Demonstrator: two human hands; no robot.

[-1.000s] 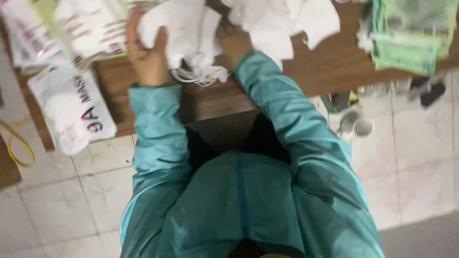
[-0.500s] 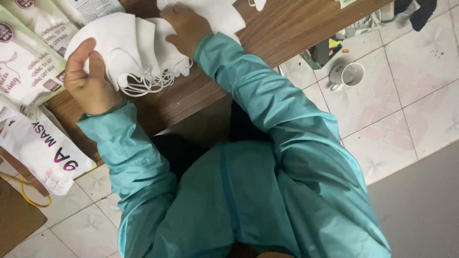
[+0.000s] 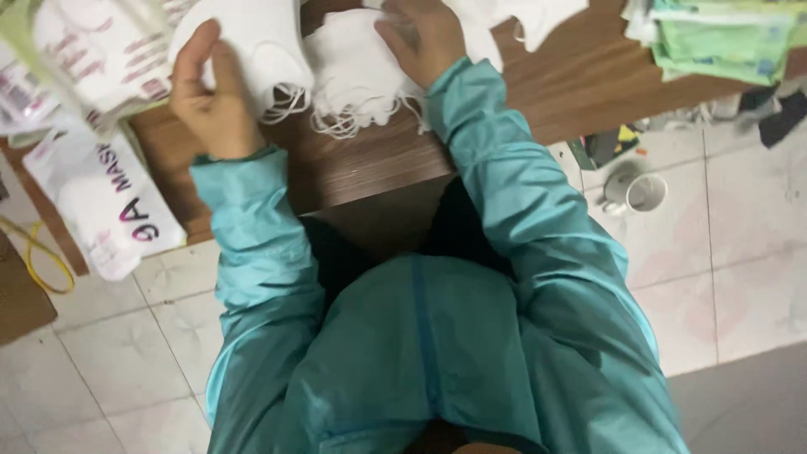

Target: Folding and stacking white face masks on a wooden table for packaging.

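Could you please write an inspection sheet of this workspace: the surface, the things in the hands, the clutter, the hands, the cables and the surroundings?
Surface: brown wooden table, mostly covered along its far side.
Things in hand: stack of white face masks under the left hand; second white mask pile under the right hand, ear loops hanging toward the table edge.
Clutter: printed white mask packets at the left edge; green packet stack at the far right.
Hands: left hand grips its stack; right hand lies flat on its pile.
Cables: yellow loop on the floor at left; its kind cannot be told.
Surroundings: tiled floor; white mug on it, small items beside it.
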